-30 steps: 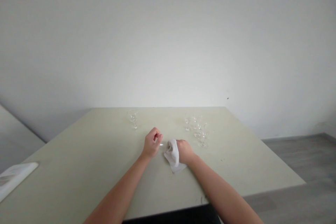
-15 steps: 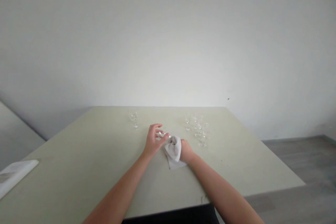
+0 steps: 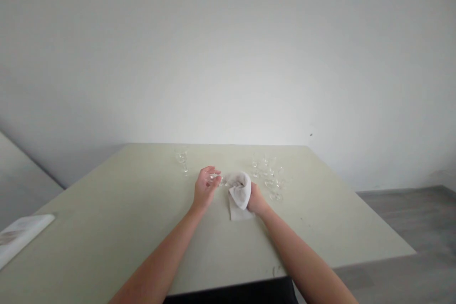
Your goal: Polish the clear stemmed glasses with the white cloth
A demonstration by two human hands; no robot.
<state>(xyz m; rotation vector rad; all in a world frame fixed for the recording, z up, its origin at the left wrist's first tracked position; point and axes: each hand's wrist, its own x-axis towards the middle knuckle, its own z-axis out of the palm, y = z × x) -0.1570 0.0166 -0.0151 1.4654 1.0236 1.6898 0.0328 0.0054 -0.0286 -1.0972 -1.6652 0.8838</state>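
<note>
My left hand [image 3: 205, 188] is curled around a small clear stemmed glass [image 3: 218, 180] above the middle of the table. Much of this glass is hidden by the fingers and by a white cloth [image 3: 241, 194] at its right end. My right hand [image 3: 255, 198] grips the cloth, which is bunched at the top with a loose flap hanging below; most of that hand's fingers are covered. Whether the cloth reaches inside the glass I cannot tell.
Beyond my left hand stands a clear stemmed glass [image 3: 181, 157]. Several more stemmed glasses [image 3: 272, 183] cluster right of my right hand. A white flat package [image 3: 24, 235] lies at the table's left edge. The pale table [image 3: 117, 228] meets a white wall [image 3: 228, 57].
The cloth and my right hand have risen slightly and shifted right. My left hand has moved a little left, still holding the glass, and the cloth's folds have turned.
</note>
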